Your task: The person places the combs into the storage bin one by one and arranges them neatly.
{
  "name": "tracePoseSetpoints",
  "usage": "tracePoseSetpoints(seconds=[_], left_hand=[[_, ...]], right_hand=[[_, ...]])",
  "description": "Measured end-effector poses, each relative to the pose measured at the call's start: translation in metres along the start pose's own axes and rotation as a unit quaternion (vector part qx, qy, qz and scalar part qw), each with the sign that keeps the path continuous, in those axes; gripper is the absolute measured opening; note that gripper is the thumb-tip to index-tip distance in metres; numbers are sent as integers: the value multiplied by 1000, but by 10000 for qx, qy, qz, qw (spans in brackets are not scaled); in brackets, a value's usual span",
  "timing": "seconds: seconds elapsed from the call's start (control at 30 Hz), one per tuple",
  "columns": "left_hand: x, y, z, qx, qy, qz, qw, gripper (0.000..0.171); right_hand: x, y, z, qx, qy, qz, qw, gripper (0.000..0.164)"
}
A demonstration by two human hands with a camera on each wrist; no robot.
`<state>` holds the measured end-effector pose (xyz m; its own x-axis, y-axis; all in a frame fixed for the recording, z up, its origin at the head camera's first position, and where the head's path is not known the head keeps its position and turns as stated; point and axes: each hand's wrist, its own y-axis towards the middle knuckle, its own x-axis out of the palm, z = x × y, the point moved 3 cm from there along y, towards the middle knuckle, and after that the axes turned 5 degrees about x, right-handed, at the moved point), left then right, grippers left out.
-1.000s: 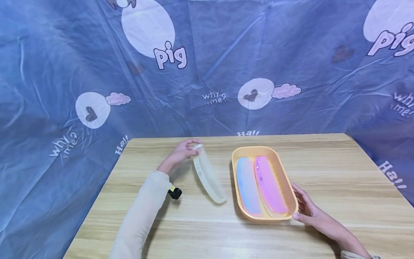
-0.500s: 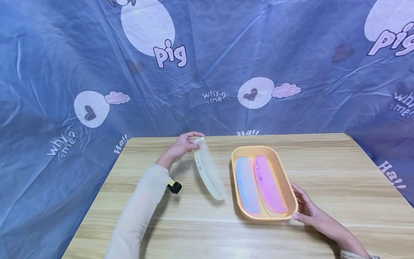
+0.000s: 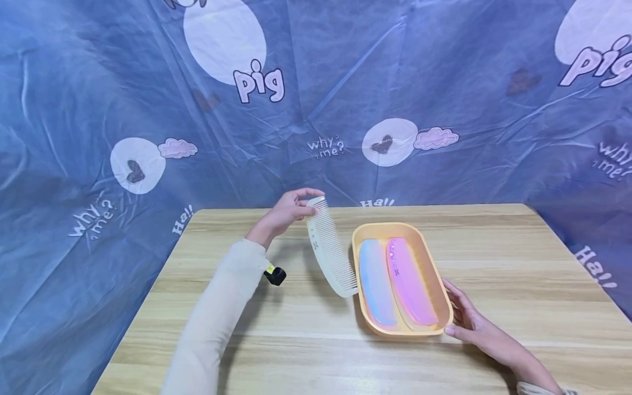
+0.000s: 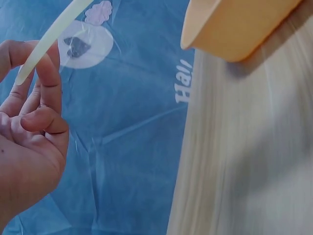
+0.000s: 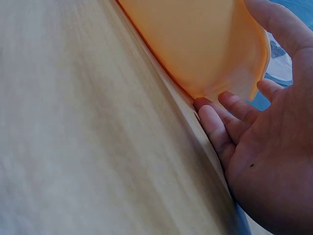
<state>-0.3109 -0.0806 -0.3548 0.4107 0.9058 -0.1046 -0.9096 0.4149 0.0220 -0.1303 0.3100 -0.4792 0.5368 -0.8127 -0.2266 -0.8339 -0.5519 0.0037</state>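
Note:
My left hand (image 3: pixel 286 211) pinches the upper end of a pale yellow-green comb (image 3: pixel 332 255), holding it tilted above the table. The comb's teeth face right, and its lower end is beside the left rim of a yellow-orange plastic basket (image 3: pixel 405 333); whether they touch I cannot tell. In the left wrist view the comb (image 4: pixel 49 39) shows edge-on between thumb and fingers. Inside the basket lie a blue-and-pink comb (image 3: pixel 377 282) and a pink comb (image 3: pixel 411 285), side by side. With spread, relaxed fingers my right hand (image 3: pixel 471 323) touches the basket's near right corner from outside.
Everything stands on a light wood-grain table (image 3: pixel 306 356). Behind and around it hangs a blue printed cloth (image 3: pixel 336 99). A small black device (image 3: pixel 276 276) is attached at the left wrist.
My left hand has raised the pale comb and carried it rightward and away from me, toward the basket. The right hand and the basket have stayed almost still.

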Motion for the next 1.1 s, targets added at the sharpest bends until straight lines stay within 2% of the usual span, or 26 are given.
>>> tracePoseSetpoints(seconds=[0.27,0.67,1.1], left_hand=[[21,14,4,169,-209,-240,9993,50],[56,30,-8,-105,-183,-427,9989,49],[75,36,-19,-274,97,-748,9968,48]], right_hand=[[0,1,-1,-143,-55,57,9999,83],[2,5,-1,-183,-80,78,9998,83],[1,4,-1,-144,-11,2,9999,82]])
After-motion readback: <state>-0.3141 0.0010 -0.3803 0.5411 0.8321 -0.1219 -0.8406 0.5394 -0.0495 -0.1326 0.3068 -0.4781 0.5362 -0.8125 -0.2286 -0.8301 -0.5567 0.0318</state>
